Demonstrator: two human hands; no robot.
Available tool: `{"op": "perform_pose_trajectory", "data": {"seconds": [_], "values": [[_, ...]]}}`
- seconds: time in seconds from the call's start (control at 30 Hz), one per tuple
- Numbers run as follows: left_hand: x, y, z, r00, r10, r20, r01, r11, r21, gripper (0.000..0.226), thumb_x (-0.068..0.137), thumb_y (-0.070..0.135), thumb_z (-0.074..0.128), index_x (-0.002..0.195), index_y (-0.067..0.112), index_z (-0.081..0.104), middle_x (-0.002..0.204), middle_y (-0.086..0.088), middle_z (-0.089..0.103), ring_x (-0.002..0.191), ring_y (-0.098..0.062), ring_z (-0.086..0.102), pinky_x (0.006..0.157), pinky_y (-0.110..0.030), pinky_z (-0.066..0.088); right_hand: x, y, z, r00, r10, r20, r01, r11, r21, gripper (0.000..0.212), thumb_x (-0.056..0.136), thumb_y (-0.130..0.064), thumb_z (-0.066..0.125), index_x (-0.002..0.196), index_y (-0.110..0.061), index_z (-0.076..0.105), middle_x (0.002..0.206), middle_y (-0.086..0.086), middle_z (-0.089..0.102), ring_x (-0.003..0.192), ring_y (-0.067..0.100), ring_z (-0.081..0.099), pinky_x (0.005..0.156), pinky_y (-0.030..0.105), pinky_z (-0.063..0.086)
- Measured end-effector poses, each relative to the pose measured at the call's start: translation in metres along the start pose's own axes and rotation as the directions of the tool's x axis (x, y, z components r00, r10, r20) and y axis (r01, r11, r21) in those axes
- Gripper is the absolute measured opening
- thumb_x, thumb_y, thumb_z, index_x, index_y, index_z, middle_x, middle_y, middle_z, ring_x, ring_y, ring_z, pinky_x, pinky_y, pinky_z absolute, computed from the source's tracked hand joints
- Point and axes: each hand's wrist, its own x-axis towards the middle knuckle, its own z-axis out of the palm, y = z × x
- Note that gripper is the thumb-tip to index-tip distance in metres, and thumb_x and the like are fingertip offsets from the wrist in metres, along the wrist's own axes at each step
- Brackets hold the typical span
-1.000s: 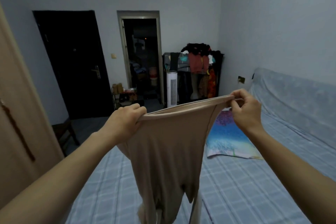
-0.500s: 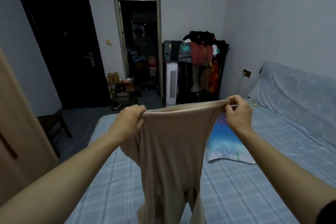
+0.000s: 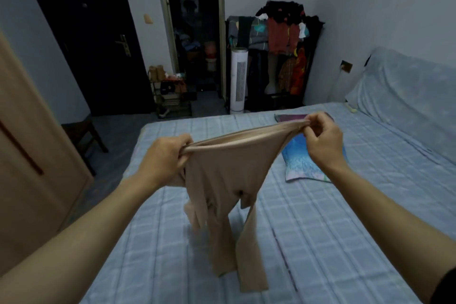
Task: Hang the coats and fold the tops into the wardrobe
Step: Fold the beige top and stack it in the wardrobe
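Observation:
A beige long-sleeved top (image 3: pixel 227 168) hangs stretched between my two hands above the bed. My left hand (image 3: pixel 165 155) grips one end of its upper edge, fingers curled round the bunched cloth. My right hand (image 3: pixel 320 143) pinches the other end, a little higher. The top's sleeves trail down and touch the blue checked bed sheet (image 3: pixel 333 242). A folded blue and purple printed garment (image 3: pixel 298 163) lies flat on the bed beyond my right hand, partly hidden by it.
A light wooden wardrobe door (image 3: pixel 29 168) stands at the left. A clothes rack (image 3: pixel 278 57) crowded with garments and a white tower fan (image 3: pixel 238 79) stand against the far wall. A dark door, an open doorway, a shoe shelf and a stool lie beyond the bed's foot.
Both hands have lowered the beige top toward the bed, and its sleeves now rest on the sheet. My view has tipped downward, showing more of the bed.

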Motion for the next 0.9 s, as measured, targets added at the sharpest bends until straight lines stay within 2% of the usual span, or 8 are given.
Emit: {"op": "perform_pose_trajectory", "data": {"seconds": [0.07,0.17,0.3,0.37,0.47,0.63,0.8,0.9], "values": [[-0.043,0.004,0.006,0.996,-0.015,0.084,0.014,1.0,0.01,0.022,0.078,0.04,0.043,0.083,0.023,0.055,0.069,-0.001,0.065,0.064,-0.029,0.062,0.053,-0.035,0.045,-0.039,0.0,-0.003,0.998,0.018,0.055,-0.017,1.0,-0.015,0.022,0.085,0.003,0.06,0.086,-0.019,0.059,0.075,0.008,0.065,0.071,0.024,0.063,0.069,0.028,0.049],[-0.112,0.01,0.021,0.982,-0.025,0.188,0.021,1.0,0.022,0.017,0.076,0.042,0.042,0.08,0.025,0.046,0.066,-0.001,0.062,0.062,-0.032,0.061,0.05,-0.031,0.041,-0.104,0.002,-0.008,0.986,0.038,0.159,-0.031,0.998,-0.048,0.025,0.084,0.008,0.061,0.085,-0.017,0.059,0.072,0.005,0.062,0.067,0.012,0.057,0.063,0.011,0.041],[-0.197,0.016,0.047,0.924,-0.07,0.376,0.075,0.997,0.001,0.012,0.08,0.04,0.047,0.078,0.033,0.038,0.072,0.001,0.064,0.07,-0.029,0.062,0.054,-0.033,0.04,-0.184,0.014,-0.013,0.949,0.148,0.279,-0.118,0.986,-0.12,0.025,0.084,0.007,0.06,0.084,-0.018,0.059,0.07,-0.002,0.06,0.069,0.001,0.057,0.06,0.008,0.039],[-0.236,0.018,0.065,0.869,-0.101,0.484,0.109,0.994,0.013,0.011,0.083,0.038,0.053,0.083,0.033,0.044,0.084,0.002,0.067,0.08,-0.027,0.063,0.061,-0.034,0.042,-0.222,0.021,-0.016,0.922,0.195,0.335,-0.152,0.977,-0.149,0.024,0.085,0.007,0.059,0.083,-0.017,0.06,0.07,-0.003,0.061,0.069,0.001,0.058,0.059,0.009,0.04],[-0.291,0.023,0.093,0.799,-0.133,0.587,0.165,0.986,-0.001,0.013,0.082,0.045,0.047,0.088,0.033,0.044,0.092,0.006,0.066,0.086,-0.023,0.062,0.065,-0.035,0.048,-0.277,0.031,-0.016,0.869,0.258,0.422,-0.204,0.964,-0.17,0.026,0.088,0.004,0.058,0.081,-0.02,0.059,0.072,-0.005,0.063,0.071,0.007,0.061,0.06,0.013,0.045],[-0.365,0.043,0.122,0.679,-0.037,0.733,0.178,0.977,-0.116,0.015,0.089,0.039,0.053,0.083,0.028,0.045,0.086,-0.001,0.062,0.079,-0.026,0.06,0.063,-0.035,0.043,-0.365,0.041,-0.012,0.741,0.284,0.608,-0.198,0.958,-0.206,0.016,0.09,-0.009,0.064,0.082,-0.021,0.058,0.079,-0.007,0.063,0.077,0.01,0.062,0.064,0.027,0.051],[-0.41,0.047,0.134,0.541,0.042,0.84,0.179,0.97,-0.164,0.024,0.089,0.046,0.058,0.106,0.029,0.056,0.074,0.017,0.046,0.077,-0.013,0.055,0.068,-0.027,0.042,-0.419,0.041,-0.01,0.648,0.295,0.702,-0.199,0.956,-0.217,0.01,0.086,-0.025,0.071,0.092,-0.028,0.062,0.093,-0.013,0.064,0.089,0.008,0.062,0.07,0.03,0.054],[-0.422,0.045,0.146,0.564,-0.003,0.826,0.229,0.961,-0.153,0.027,0.091,0.046,0.056,0.109,0.027,0.059,0.07,0.018,0.045,0.075,-0.007,0.05,0.066,-0.026,0.039,-0.434,0.049,-0.005,0.678,0.3,0.671,-0.205,0.954,-0.219,0.011,0.088,-0.022,0.069,0.096,-0.027,0.063,0.096,-0.014,0.064,0.091,0.009,0.063,0.071,0.033,0.055]]}}
